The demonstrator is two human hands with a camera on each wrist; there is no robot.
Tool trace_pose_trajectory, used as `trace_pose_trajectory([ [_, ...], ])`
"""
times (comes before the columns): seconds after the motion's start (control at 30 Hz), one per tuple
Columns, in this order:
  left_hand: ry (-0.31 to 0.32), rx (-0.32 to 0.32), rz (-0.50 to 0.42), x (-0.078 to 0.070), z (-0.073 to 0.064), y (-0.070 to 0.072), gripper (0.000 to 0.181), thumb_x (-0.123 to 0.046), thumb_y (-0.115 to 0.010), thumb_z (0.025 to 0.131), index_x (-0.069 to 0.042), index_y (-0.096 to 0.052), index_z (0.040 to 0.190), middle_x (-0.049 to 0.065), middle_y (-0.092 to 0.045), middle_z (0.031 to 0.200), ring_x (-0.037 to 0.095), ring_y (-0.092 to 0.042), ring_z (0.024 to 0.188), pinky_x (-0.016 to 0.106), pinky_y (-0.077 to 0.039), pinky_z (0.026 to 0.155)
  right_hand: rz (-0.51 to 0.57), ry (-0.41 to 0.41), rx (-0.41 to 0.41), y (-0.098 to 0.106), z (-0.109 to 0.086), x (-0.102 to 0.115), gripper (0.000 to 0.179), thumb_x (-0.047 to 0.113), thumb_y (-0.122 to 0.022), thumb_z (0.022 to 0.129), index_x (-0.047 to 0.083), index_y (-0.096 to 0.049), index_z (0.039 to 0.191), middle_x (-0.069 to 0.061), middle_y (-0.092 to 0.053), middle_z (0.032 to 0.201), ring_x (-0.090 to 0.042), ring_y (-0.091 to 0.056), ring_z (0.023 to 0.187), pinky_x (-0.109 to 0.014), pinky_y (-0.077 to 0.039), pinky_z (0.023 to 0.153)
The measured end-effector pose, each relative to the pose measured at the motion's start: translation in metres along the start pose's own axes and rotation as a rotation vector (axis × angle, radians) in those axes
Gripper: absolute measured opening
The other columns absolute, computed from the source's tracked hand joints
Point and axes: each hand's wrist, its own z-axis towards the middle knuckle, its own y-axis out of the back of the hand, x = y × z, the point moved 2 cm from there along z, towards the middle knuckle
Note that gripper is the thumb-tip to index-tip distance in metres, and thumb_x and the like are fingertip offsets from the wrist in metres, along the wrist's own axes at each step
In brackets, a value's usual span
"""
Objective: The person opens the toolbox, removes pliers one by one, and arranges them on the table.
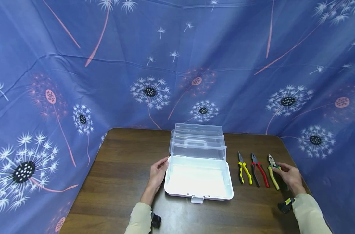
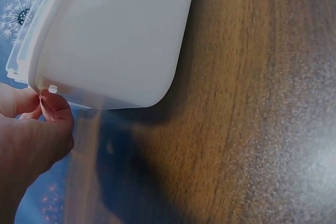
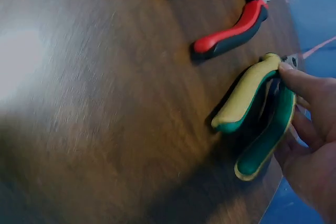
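In the head view a white plastic toolbox (image 1: pixel 197 180) sits on the table with its clear lid (image 1: pixel 199 130) raised at the back. My left hand (image 1: pixel 157 174) is at the box's left side; the left wrist view shows its thumb and finger pinching the rim near the back corner. At the right, my right hand (image 1: pixel 292 178) grips a pair of combination pliers (image 1: pixel 272 178) with yellow-and-green handles, close to the jaws. In the right wrist view the thumb presses on the pliers (image 3: pixel 247 95) near the pivot, and their handles stand spread above the wood.
Between the box and my right hand lie yellow-and-black long-nose pliers (image 1: pixel 246 171) and red-and-black pliers (image 1: pixel 260 172), jaws pointing away. A brown wooden table (image 1: pixel 121 156) carries everything. Behind it and along both sides hangs a blue dandelion-print cloth (image 1: pixel 238 97).
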Motion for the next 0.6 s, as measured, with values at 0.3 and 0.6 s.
trace_pose_trajectory([
  [0.3, 0.039, -0.025, 0.010, 0.031, 0.020, 0.007, 0.033, -0.004, -0.061, 0.102, 0.010, -0.063, 0.132, 0.025, -0.065, 0.127, 0.024, -0.062, 0.112, 0.018, -0.049, 0.086, -0.063, 0.109, -0.118, -0.011, -0.009, 0.010, 0.039, 0.021, -0.064, 0.101, -0.009, -0.064, 0.126, -0.033, -0.064, 0.125, -0.042, -0.064, 0.105, -0.059, -0.040, 0.096],
  [0.6, 0.124, -0.117, -0.128, 0.020, 0.027, 0.024, 0.029, -0.011, -0.068, 0.099, 0.011, -0.068, 0.117, 0.005, -0.073, 0.095, 0.007, -0.053, 0.069, 0.018, -0.047, 0.061, 0.201, -0.004, -0.257, -0.021, -0.021, 0.046, 0.033, 0.031, -0.067, 0.100, 0.002, -0.067, 0.117, 0.025, -0.056, 0.080, 0.012, -0.047, 0.074, -0.015, -0.039, 0.070],
])
